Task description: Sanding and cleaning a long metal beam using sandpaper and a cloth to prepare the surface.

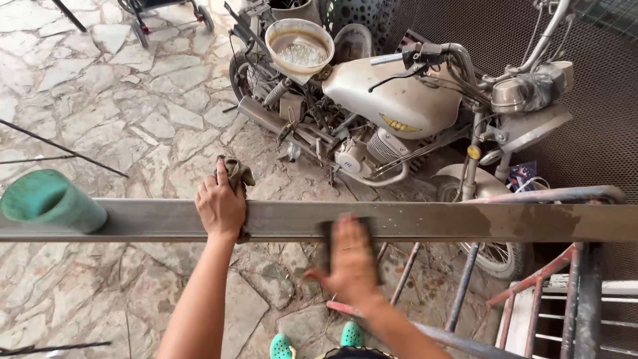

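Right hand (350,256), blurred, presses a dark pad flat against the long grey metal beam (425,221); left hand (221,206) clamps a crumpled brown rag (235,171) there, steadying it.

Both forearms bare to the lower frame edge; no sleeves, cuffs or gloves visible. Left hand (220,205) sharp in view; knuckles and fingers (207,188) clearly outlined; no ring, watch or strap on hand or wrist. Right hand (350,259) motion-blurred; outline soft, fingers not separable; jewellery or markings cannot be told. Footwear: a pair of turquoise-green clog-type shoes (352,334), moulded, rounded toes, small round vent holes across the uppers; only the toe ends show at bottom centre. A sliver of dark garment with a lighter edge at the very bottom of frame; type of clothing not determinable.
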